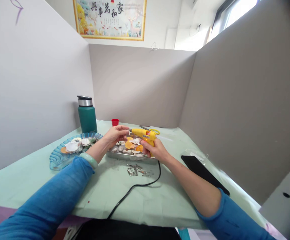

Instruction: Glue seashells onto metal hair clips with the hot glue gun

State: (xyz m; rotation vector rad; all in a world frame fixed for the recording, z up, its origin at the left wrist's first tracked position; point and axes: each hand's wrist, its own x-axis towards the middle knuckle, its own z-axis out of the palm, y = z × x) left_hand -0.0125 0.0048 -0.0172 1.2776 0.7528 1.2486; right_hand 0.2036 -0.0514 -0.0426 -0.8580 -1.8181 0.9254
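A yellow hot glue gun point(144, 134) is gripped in my right hand point(156, 150), its nozzle pointing left and a clear glue stick jutting from its back. Fingers pinched together, my left hand point(117, 134) is closed at the nozzle tip on a small, shiny piece too tiny to name. Below both hands lies a metal tray point(132, 158) of orange and white seashells point(130, 143), partly hidden by the hands. Several small silvery metal clips point(136, 170) are spread on the cloth in front of the tray.
On the left stands a blue scalloped dish point(56, 160) of shells, with a green bottle point(87, 116) behind it. A red cup point(115, 122) and yellow-handled scissors point(154, 131) lie farther back. The black cord point(132, 188) runs to the front edge. At right is a flat black object point(204, 174).
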